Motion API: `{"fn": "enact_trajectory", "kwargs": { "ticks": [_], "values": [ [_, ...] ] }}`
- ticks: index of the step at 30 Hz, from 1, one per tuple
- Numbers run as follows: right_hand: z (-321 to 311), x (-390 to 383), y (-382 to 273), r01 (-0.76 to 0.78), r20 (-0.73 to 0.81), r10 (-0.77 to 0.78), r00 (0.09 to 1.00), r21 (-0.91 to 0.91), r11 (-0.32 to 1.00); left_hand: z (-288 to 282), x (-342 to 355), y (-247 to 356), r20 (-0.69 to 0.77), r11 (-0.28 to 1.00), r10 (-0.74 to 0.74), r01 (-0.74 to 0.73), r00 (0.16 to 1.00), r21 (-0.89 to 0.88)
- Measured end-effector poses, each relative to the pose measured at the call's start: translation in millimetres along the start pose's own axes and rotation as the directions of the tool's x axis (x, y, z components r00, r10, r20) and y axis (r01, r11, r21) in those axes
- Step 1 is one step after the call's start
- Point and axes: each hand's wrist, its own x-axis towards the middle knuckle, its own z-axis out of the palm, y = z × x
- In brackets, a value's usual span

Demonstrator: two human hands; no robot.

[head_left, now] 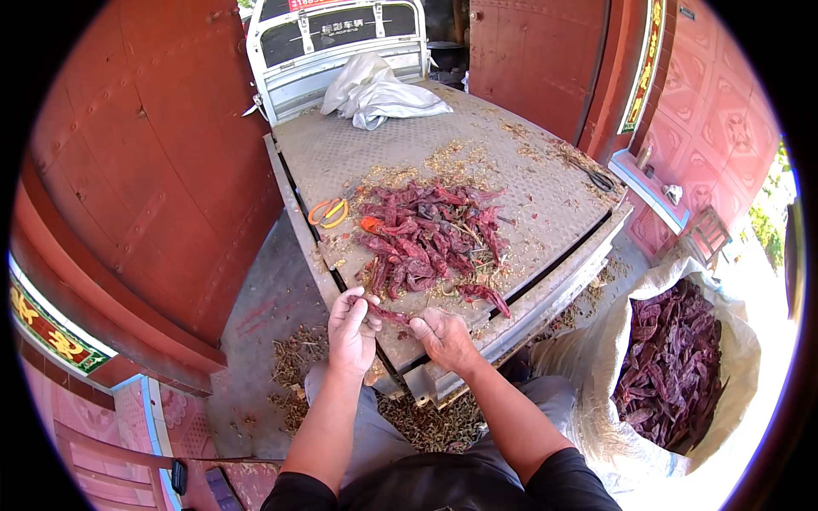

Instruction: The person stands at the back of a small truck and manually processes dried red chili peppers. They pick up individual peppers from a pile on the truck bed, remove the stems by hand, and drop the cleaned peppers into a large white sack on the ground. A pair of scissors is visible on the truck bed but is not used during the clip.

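Between my two hands, at the near edge of the truck bed, a dried red chili pepper (389,316) is stretched out. My left hand (352,328) pinches one end of it. The other end is in the closed fingers of my right hand (445,337). Just beyond lies a pile of dried red chilies (430,234), with one brighter orange-red pod at its left side. A single chili (486,297) rests apart at the pile's near right. Scissors with orange and yellow handles (328,213) lie left of the pile.
An open woven sack (588,375) full of dark dried chilies stands at my right. A white cloth sack (379,92) lies at the far end of the metal bed (315,153). Dark-handled scissors (599,179) sit near its right edge. Stems and scraps (434,422) litter the ground below.
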Motion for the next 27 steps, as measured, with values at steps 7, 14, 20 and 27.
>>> {"fn": "enact_trajectory", "kwargs": {
  "ticks": [7, 14, 20, 27],
  "values": [
    [-4, -1, -7, -0.029, 0.008, 0.028, 1.000, 0.070, 0.997, -13, 1, -13, 0.064, 0.970, -0.008, -0.008, 0.998, 0.244],
    [-6, -1, -6, -0.035, 0.007, 0.035, 0.999, 0.106, 0.994, -7, -3, -11, 0.066, 0.962, -0.019, 0.000, 0.998, 0.273],
    [-6, 0, -17, 0.082, 0.019, -0.081, 0.996, -0.038, 0.996, -3, -5, -15, 0.096, 0.874, -0.009, -0.039, 0.995, 0.485],
    [-3, -2, -5, 0.003, 0.068, 0.004, 0.998, -0.096, 0.995, 20, -13, -5, 0.172, 0.904, -0.044, -0.034, 0.984, 0.427]
  ]
}}
